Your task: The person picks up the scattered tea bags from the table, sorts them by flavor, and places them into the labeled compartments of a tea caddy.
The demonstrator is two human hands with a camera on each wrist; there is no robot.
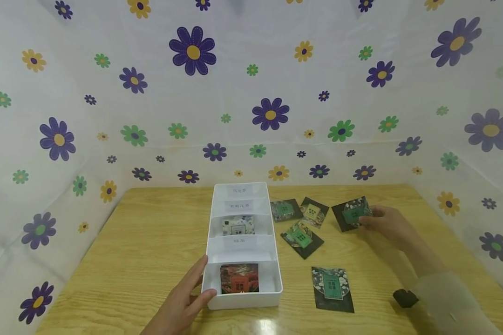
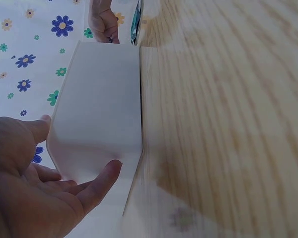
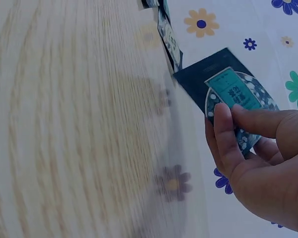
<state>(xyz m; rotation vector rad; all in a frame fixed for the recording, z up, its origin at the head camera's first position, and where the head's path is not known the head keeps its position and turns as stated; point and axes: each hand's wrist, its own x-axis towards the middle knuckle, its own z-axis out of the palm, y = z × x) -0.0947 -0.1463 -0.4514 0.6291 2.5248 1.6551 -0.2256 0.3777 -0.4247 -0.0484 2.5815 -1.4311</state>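
A dark tea packet with a green label (image 1: 352, 214) is pinched between thumb and fingers of my right hand (image 1: 390, 224). In the right wrist view the packet (image 3: 233, 89) is tilted, its label facing up, with the lower end covered by the fingers. My left hand (image 1: 181, 294) grips the near left corner of a long white divided box (image 1: 243, 301). The left wrist view has the thumb at the box's rim and fingertips against its side. Red-labelled packets (image 1: 240, 279) stand in the nearest compartment, pale packets (image 1: 238, 226) in the middle one.
Right of the box lie two green-labelled packets (image 1: 282, 210) (image 1: 302, 238) and a yellow-labelled packet (image 1: 314, 212). Another green-labelled packet (image 1: 332, 289) lies nearer the front. Paper labels (image 1: 240, 205) mark compartments. Flower-printed cloth (image 1: 234, 93) walls in the wooden table (image 1: 151, 242).
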